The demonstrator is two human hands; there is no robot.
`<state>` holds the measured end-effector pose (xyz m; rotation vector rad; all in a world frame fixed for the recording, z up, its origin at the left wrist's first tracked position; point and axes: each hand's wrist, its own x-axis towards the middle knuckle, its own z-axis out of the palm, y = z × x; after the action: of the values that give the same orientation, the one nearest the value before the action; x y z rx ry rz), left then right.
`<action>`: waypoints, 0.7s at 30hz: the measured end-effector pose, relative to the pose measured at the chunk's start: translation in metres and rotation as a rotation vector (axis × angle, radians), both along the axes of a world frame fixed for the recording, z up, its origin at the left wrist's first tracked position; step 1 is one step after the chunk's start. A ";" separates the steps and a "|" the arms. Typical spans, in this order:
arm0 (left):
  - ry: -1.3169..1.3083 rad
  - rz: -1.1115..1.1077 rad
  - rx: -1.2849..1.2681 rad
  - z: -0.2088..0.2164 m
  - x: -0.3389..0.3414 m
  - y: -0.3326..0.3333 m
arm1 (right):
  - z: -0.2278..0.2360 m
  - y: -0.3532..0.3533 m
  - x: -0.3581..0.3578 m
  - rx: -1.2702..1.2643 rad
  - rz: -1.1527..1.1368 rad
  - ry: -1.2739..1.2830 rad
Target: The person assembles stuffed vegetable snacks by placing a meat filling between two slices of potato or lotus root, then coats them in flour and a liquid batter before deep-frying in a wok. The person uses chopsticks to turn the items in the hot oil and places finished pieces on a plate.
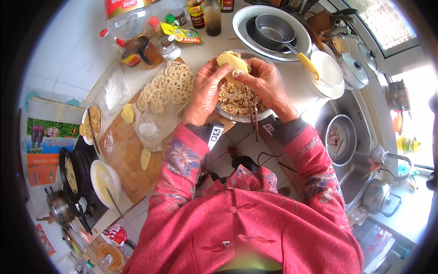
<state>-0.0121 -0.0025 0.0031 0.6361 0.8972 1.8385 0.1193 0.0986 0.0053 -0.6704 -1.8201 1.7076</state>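
Over a metal bowl [272, 68], both my hands hold a pale yellow slice [232, 64] that looks like potato, with minced filling showing at its edges. My left hand [206, 91] pinches it from the left, thumb on its face. The fingers of my right hand [268, 86] are closed on its right side, with bits of filling on the thumb. Below, minced filling [235, 101] sits in the bowl, and a pair of chopsticks [252, 109] leans over its near rim. Sliced lotus root [166, 86] is heaped on the wooden board [125, 160] to the left.
More yellow slices [145, 159] lie on the board. At left are a white bowl of batter [105, 179], a frying pan [73, 173] and a plate of fried pieces [95, 121]. Bottles [212, 18] stand behind. Stacked basins [272, 32] and a sink [360, 178] are to the right.
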 end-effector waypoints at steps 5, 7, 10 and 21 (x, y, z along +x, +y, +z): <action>0.003 0.036 -0.083 0.000 -0.006 -0.002 | 0.007 0.007 0.003 0.117 0.045 -0.061; 0.001 0.058 -0.126 0.000 -0.005 -0.002 | 0.009 0.008 0.004 0.130 0.061 -0.068; 0.019 0.042 -0.165 0.002 -0.005 -0.003 | 0.008 0.012 0.004 0.152 0.088 -0.063; 0.071 0.018 -0.199 0.000 -0.001 0.001 | 0.014 0.018 0.012 0.306 0.049 -0.215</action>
<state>-0.0127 -0.0013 0.0033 0.5732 1.1202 1.7249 0.1311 0.1161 0.0189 -0.7043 -2.2047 1.3855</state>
